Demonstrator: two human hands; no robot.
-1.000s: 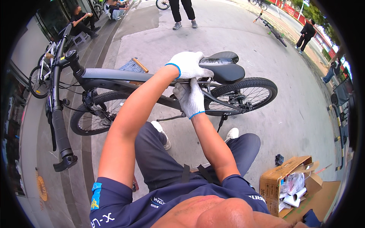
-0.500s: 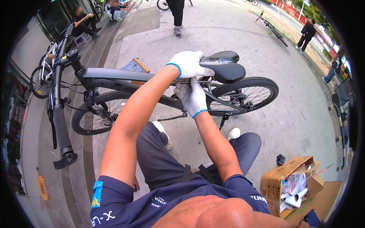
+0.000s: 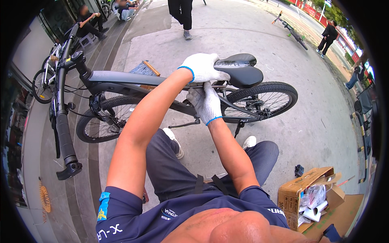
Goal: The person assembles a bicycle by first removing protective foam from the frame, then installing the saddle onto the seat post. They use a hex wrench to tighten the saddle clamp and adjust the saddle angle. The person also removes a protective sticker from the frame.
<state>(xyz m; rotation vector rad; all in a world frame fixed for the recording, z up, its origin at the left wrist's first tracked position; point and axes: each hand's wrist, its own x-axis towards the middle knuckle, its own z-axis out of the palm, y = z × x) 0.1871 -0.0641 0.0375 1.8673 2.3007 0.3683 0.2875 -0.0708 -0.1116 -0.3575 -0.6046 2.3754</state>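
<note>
A grey and black bicycle [image 3: 121, 77] stands crosswise in front of me on its kickstand, handlebar [image 3: 63, 117] to the left. My left hand [image 3: 202, 68], in a white knit glove with a blue cuff, is closed over the front of the black saddle [image 3: 245, 75]. Just below it, my right hand [image 3: 206, 104], gloved the same way, has its fingers curled in at the top of the frame under the saddle. Whatever lies within those fingers is hidden by the glove. A crank arm with a pedal [image 3: 184, 124] shows below that hand.
An open cardboard box [image 3: 291, 202] with plastic wrap and white pieces stands at the lower right. Beyond the frame sits a small blue folding stool [image 3: 142, 69]. A person in black trousers [image 3: 182, 14] walks ahead. Steps [image 3: 115, 40] run along the left.
The walking person's legs have shifted, one foot now lifted behind. Both my hands keep their places, with the saddle and bicycle moved only very slightly in the picture.
</note>
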